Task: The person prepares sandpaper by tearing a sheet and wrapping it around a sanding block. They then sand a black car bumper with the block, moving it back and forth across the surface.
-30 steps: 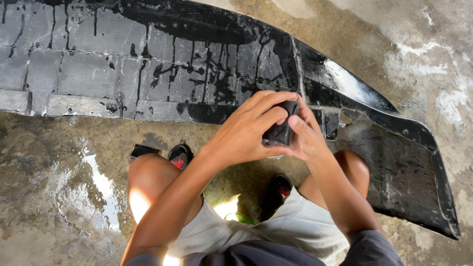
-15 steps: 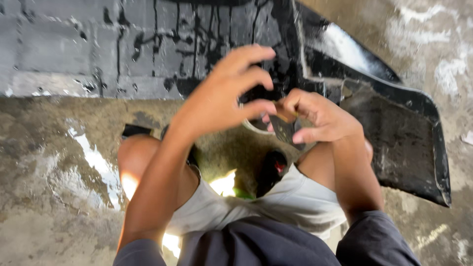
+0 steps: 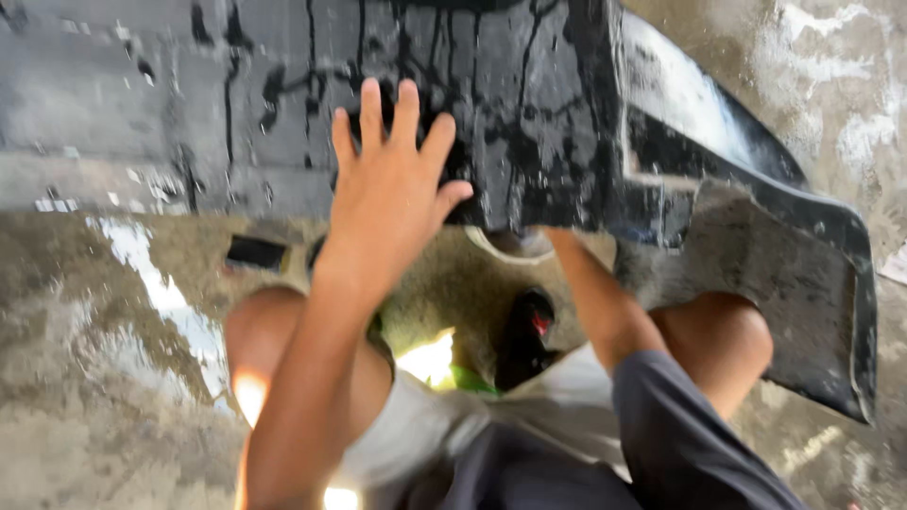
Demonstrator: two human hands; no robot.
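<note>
A large black wet car body panel (image 3: 529,113) lies across the top of the view on wet concrete. My left hand (image 3: 392,189) is spread flat with its fingers apart over the panel's near edge and holds nothing. My right forearm (image 3: 595,302) reaches forward under that edge, and the hand itself is hidden behind the panel. The small dark block seen earlier between my hands is out of sight. The picture is blurred by motion.
The panel's curved end (image 3: 794,283) sweeps down on the right past my right knee (image 3: 718,349). A black sandal with red (image 3: 531,331) and a pale round rim (image 3: 505,247) show between my knees. Another dark sandal (image 3: 255,253) lies left. Puddles cover the concrete floor (image 3: 113,378).
My left hand let go of the small dark block, opened and moved up onto the panel. My right hand went forward under the panel's edge. The view shifted closer.
</note>
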